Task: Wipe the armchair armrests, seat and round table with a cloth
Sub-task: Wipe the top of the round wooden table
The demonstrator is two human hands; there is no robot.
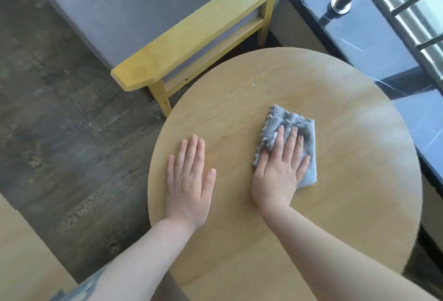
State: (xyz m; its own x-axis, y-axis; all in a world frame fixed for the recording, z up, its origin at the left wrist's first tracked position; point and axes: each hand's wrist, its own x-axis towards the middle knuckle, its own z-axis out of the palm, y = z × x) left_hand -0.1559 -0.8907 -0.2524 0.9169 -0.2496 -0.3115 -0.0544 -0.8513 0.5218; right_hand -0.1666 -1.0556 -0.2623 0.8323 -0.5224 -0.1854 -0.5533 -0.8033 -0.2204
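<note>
- A folded grey cloth [287,137] is pressed flat onto the round wooden table [347,181] by the right hand [279,173], fingers straight.
- The left hand [189,178] is laid palm-down on the tabletop, beside the cloth and apart from it.
- A yellow wooden armrest [196,30] and grey seat cushion [115,8] are seen beyond the table.
- A metal railing [407,13] is seen at upper right.

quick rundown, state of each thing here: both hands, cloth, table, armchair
left hand: flat, fingers straight, palm down on the table
right hand: flat, pressing on the cloth
cloth: folded, grey, lying on the table under the right hand
round table: upright, faint marks near its far edge
armchair armrest: bare, untouched
</note>
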